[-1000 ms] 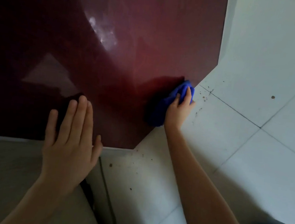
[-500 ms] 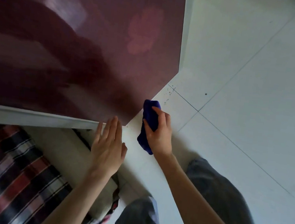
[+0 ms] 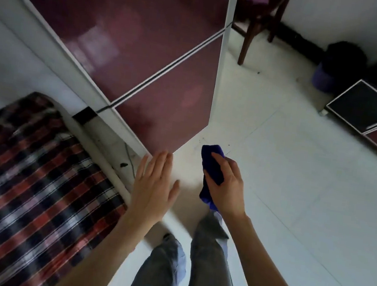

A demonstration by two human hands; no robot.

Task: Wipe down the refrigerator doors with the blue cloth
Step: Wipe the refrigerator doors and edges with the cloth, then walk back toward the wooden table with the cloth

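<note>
Right grip (image 3: 229,190) clutches bunched blue cloth (image 3: 213,174), off lower refrigerator door (image 3: 170,107). Left grip (image 3: 154,183) flat, empty. Risk: upper refrigerator door (image 3: 127,16) may get skipped; wadded cloth may streak.

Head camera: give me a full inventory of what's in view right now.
refrigerator doors: two, glossy dark red, upper centre, one above the other
blue cloth: one, blue, bunched, centre
plaid cover: one, red, black and white, lower left
chair: one, dark wood, top
bin: one, purple, upper right
low cabinet: one, black and dark red, right edge
floor: white tiles, right
legs: two, grey trousers, bottom centre
left hand: open, near lower door corner
right hand: grips the blue cloth
</note>
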